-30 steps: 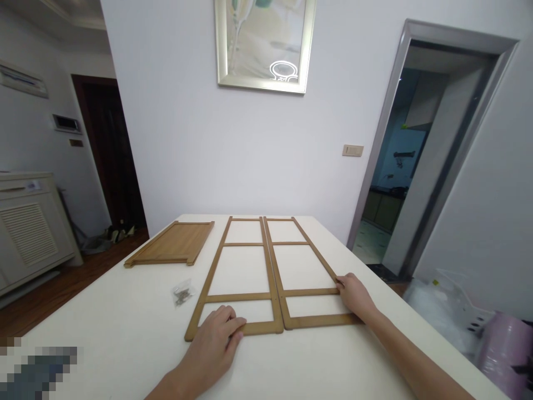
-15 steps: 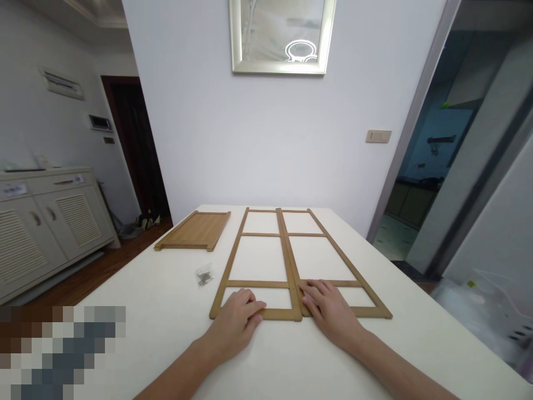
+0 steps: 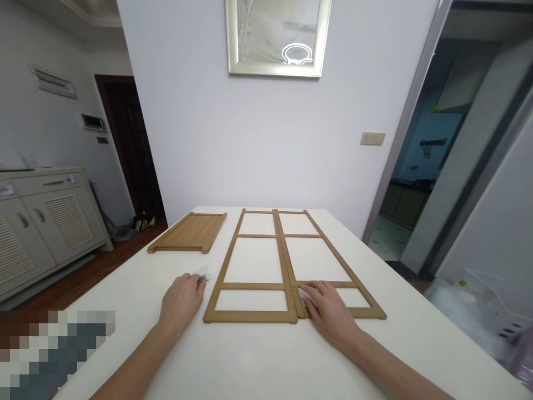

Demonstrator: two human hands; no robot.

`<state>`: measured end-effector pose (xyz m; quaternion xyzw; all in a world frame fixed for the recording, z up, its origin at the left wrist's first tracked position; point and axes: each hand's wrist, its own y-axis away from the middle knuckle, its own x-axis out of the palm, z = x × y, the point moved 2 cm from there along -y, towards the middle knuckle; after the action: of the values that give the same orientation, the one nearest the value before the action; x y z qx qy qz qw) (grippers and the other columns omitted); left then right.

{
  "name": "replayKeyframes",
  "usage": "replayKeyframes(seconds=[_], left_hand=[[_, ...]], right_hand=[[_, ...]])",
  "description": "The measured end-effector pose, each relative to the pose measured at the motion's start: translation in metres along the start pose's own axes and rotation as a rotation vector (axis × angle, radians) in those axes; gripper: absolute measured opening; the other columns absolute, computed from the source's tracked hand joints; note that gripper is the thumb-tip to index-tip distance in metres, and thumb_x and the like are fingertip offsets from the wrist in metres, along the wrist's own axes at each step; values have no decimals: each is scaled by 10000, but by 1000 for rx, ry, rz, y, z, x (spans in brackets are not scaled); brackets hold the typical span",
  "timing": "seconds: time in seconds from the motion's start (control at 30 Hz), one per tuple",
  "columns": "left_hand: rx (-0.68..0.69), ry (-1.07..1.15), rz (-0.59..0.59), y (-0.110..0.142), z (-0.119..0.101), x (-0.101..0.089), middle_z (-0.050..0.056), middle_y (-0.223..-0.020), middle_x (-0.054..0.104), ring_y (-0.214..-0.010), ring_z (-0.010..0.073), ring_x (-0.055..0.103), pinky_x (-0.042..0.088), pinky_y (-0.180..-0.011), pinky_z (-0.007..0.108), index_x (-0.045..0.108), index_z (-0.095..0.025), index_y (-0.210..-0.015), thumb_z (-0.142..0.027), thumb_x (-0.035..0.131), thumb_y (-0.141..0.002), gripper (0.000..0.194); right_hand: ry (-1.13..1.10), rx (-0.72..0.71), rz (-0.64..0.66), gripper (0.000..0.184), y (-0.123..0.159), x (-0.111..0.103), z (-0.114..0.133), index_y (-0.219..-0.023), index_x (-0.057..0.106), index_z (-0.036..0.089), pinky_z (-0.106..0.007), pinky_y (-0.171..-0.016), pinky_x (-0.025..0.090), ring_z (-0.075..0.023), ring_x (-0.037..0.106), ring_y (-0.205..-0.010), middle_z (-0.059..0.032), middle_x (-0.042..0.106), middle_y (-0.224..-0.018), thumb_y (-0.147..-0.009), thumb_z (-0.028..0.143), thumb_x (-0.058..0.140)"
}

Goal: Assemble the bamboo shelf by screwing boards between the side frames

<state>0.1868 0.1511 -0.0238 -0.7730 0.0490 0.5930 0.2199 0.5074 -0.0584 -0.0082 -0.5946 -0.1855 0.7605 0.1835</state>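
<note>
Two long wooden frames (image 3: pixel 250 317) with crossbars lie flat side by side on the white table, their inner long edges together. My left hand (image 3: pixel 181 300) is left of the frames, its fingers closed on a small clear plastic bag (image 3: pixel 202 275) with small metal bits in it; the bits are mostly hidden by the fingers. My right hand (image 3: pixel 327 305) rests with bent fingers on the near inner corner of the right frame (image 3: pixel 345 253), thumb and fingertips by its edge and crossbar. A pale patch shows between thumb and forefinger; I cannot tell what it is.
Slatted-looking wooden panels (image 3: pixel 189 230) lie at the table's left back. The white table (image 3: pixel 258 361) reaches the wall, where a framed picture (image 3: pixel 275 69) hangs. A cabinet (image 3: pixel 50 216) stands at the left; plastic wrap and a white basket (image 3: pixel 499 316) are at the right.
My left hand has left the near edge of the left frame, moved left, and closed on the small plastic bag. My right hand keeps its place on the right frame.
</note>
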Motion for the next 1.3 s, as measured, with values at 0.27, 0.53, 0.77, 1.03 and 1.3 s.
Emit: replayKeyframes(seconds=[0.27, 0.53, 0.77, 1.03, 1.3], left_hand=[[-250, 544, -120, -4, -2, -10, 97, -898, 729, -826, 262, 661, 476, -759, 353, 681, -177, -926, -365, 466, -879, 290], [-378, 1769, 271, 37, -86, -21, 71, -880, 692, -720, 138, 639, 525, -693, 279, 665, -139, -887, -235, 688, -791, 138], [-309, 1805, 746, 89, -144, 4, 52, -781, 665, -592, 110, 610, 493, -591, 253, 612, -142, -832, -321, 746, -740, 242], [-223, 1576, 551, 103, -150, 8, 18, -820, 626, -615, 153, 640, 501, -518, 273, 539, -190, -1063, -619, 644, -747, 543], [-249, 1606, 594, 97, -146, 11, -51, -558, 559, -463, 113, 552, 413, -482, 227, 433, -212, -776, -465, 739, -691, 406]], right_hand=[[18, -39, 2, 288, 0, -2, 7, -1073, 660, 210, -436, -841, 490, -252, 590, -964, -104, 664, -1037, -973, 229, 391], [-171, -80, -49, 276, 0, -14, 20, -1081, 658, 229, -460, -877, 445, -268, 554, -1008, -112, 657, -1092, -976, 285, 409], [-1107, 504, 20, 392, 9, 8, 66, -776, 646, 193, -268, -554, 411, -139, 515, -573, 8, 560, -599, -883, 556, 546], [-1576, 749, 91, 261, 14, 10, 66, -649, 628, 142, -233, -431, 427, -90, 501, -436, -10, 613, -603, -687, 362, 764], [-1602, 725, 294, 355, 12, 7, 61, -648, 654, 113, -247, -446, 500, -116, 570, -425, -7, 606, -525, -618, 402, 858]])
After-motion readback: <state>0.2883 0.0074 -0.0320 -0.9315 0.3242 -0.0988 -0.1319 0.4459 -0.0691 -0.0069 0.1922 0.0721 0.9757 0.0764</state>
